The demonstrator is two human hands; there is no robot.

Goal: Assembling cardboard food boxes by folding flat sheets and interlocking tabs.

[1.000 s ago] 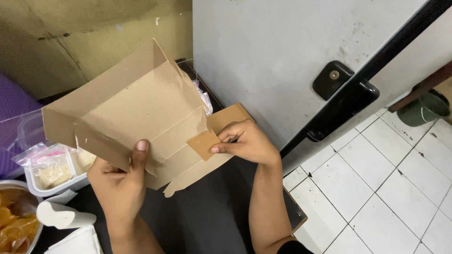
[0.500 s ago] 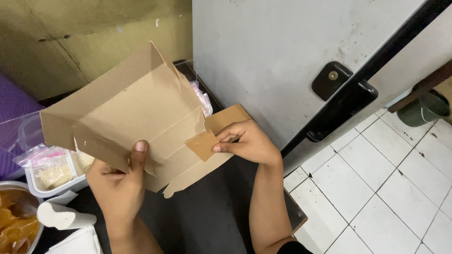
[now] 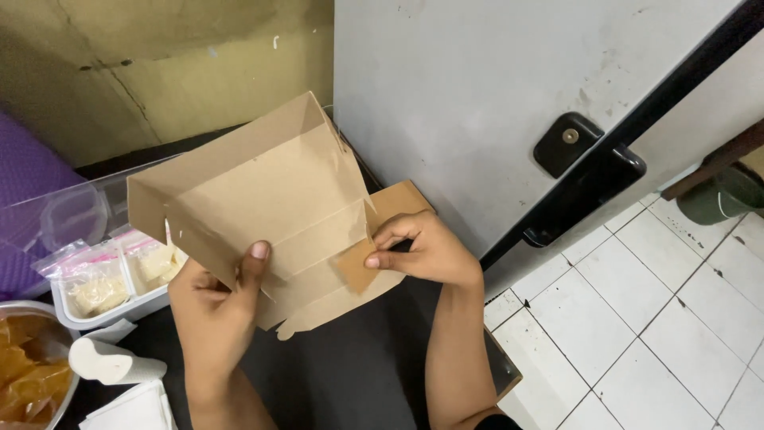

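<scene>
A: Biggest thing first: brown cardboard box [image 3: 263, 207], half-folded, held up in front of the person above the dark surface [image 3: 350, 374]. Open side faces the camera, back panel tilted up towards the grey door [image 3: 477, 87].

B: Long axis?

A: Runs lower-left to upper-right, from the left corner at the clear tub [image 3: 72, 219] up to the peak at the door edge. Fold creases run roughly parallel to that.

B: Who holds what?

A: Left hand [image 3: 215, 310] clamps the lower-left wall, thumb inside on the panel, fingers behind. Grip closed on the box. Right hand [image 3: 426, 255] sits at the lower-right end, thumb and forefinger pinched on the small corner tab [image 3: 356, 265]. Grip closed on that tab.

B: So which way does the tab lie from the right hand?

A: Just left of the fingertips, touching them, pointing inward towards the box floor. It lies between the two hands but far nearer the right; the left is well apart, across the floor panel.

B: Side flap?

A: Lighter flap [image 3: 402, 199] stands behind the right hand, just above the knuckles, leaning outward.

B: Clutter?

A: White tray of bagged food [image 3: 119, 279] under the box's left corner, rolled white paper [image 3: 111, 362] near the left wrist, metal bowl [image 3: 32, 374] at bottom left. None touching the box, as far as I can tell.
</scene>
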